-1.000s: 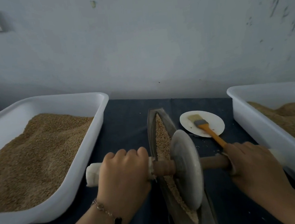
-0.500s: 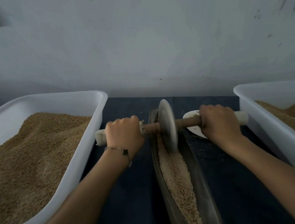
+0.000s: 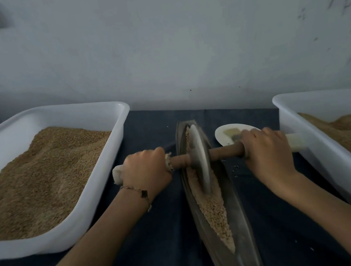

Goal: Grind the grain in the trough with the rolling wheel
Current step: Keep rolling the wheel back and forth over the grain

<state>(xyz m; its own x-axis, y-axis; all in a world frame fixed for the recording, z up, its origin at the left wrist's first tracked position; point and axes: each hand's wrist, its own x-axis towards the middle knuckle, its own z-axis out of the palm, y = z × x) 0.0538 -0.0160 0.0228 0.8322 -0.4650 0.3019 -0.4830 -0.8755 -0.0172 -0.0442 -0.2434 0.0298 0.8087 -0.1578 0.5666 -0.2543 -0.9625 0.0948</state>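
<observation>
A long dark boat-shaped trough (image 3: 241,223) lies lengthwise in the middle of the table, with pale grain (image 3: 216,213) along its groove. The grey stone wheel (image 3: 200,158) stands on edge in the trough's far half, on a wooden axle (image 3: 225,151) with white-wrapped ends. My left hand (image 3: 146,169) grips the axle's left end, a bracelet on its wrist. My right hand (image 3: 266,155) grips the axle's right end. Both arms reach forward.
A white tub (image 3: 103,198) heaped with brown grain stands at the left. Another white tub (image 3: 317,156) of grain stands at the right. Behind my right hand lies a small white plate (image 3: 229,133) with a brush on it. A dark cloth (image 3: 164,232) covers the table.
The wheel rolled from the near part of the trough to its far end, then came back a little toward me. Both hands kept their grip on the axle.
</observation>
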